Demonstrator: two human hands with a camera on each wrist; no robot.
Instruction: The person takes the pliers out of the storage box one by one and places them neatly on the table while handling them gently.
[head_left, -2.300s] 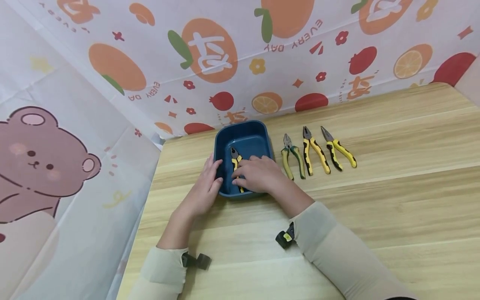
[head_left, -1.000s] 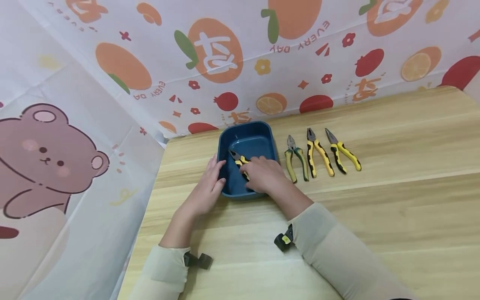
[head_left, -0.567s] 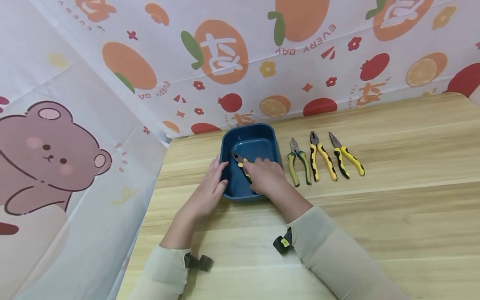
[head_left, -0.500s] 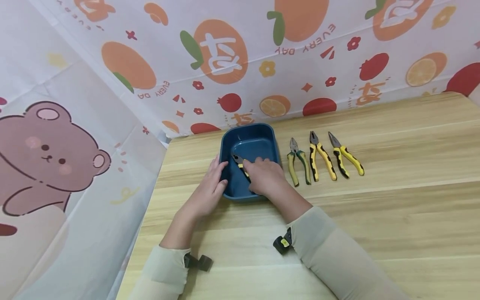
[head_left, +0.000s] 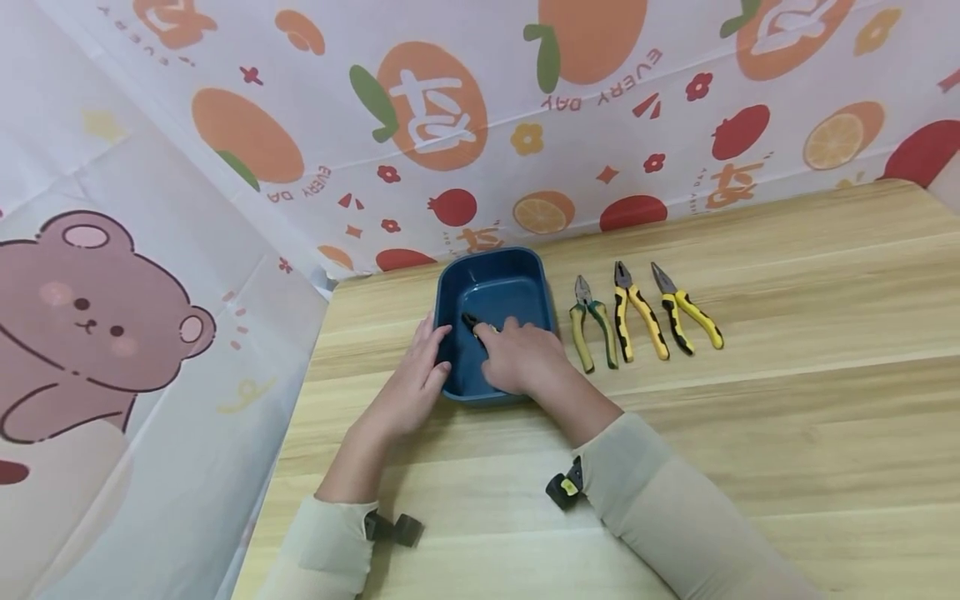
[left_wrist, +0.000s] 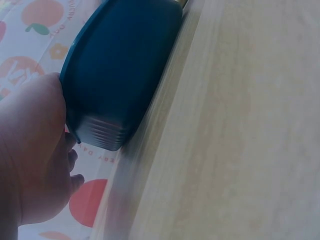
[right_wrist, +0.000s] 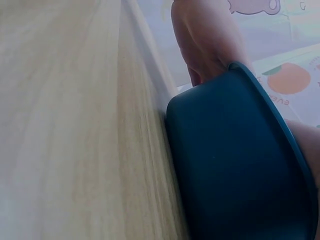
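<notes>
In the head view a deep blue plastic basin (head_left: 497,275) stands on the table near the back wall. My left hand (head_left: 411,379) is at its left side, with thumb and index finger over the rim and other fingers outside; the left wrist view shows this hand (left_wrist: 37,150) against the basin wall (left_wrist: 122,65). Inside the basin, my right hand (head_left: 522,358) grips a pair of pliers (head_left: 469,321). Only the dark jaws and a bit of yellow handle show, pointing to the far left. My palm hides the remaining handles. In the right wrist view, the basin wall (right_wrist: 235,160) hides most of that hand.
Three pairs of pliers lie in a row right of the basin: green-handled pliers (head_left: 588,325), yellow-and-black pliers (head_left: 637,312) and long-nosed pliers (head_left: 684,308). A fruit-print cloth (head_left: 315,83) hangs behind the wooden table (head_left: 787,417).
The pliers in the basin have turned from nearly upright in view to slanting left. My right fingers have closed over their handles, covering more of them. My left hand stays at the basin's side.
</notes>
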